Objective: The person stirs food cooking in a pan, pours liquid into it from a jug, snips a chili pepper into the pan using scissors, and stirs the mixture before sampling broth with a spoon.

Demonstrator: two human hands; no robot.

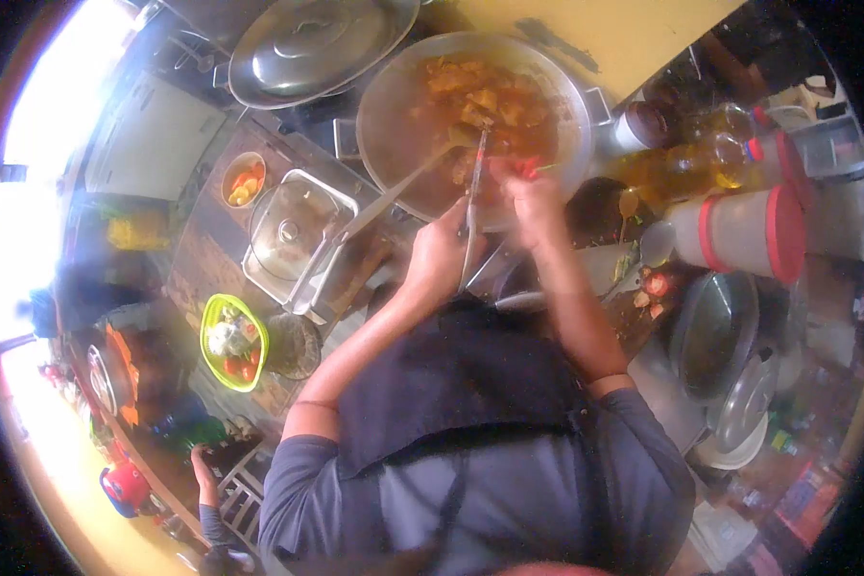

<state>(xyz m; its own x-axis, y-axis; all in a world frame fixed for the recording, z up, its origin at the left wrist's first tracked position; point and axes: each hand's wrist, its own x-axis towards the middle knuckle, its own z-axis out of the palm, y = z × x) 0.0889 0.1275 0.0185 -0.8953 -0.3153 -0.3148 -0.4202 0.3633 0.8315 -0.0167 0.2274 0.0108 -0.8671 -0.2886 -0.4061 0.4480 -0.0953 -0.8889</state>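
Observation:
A wide metal pot point(379, 96) holds chunks of food in reddish-brown sauce. At its near rim, my left hand point(439, 252) is closed round a long, thin utensil point(476, 211), whose reddish upper end reaches over the food. Just to the right, my right hand point(526, 192) is closed and blurred, with a small red piece point(528, 169) at its fingertips, above the pot's near side. A long-handled spoon point(394, 195) rests across the left rim with its bowl in the sauce.
A large lid point(307, 43) lies at upper left. Left are a covered metal tray point(293, 230), a small food bowl point(244, 180) and a green basket point(208, 331). Oil bottles point(691, 165) and a red-lidded container point(739, 233) stand right. Another person's arm point(205, 485) shows lower left.

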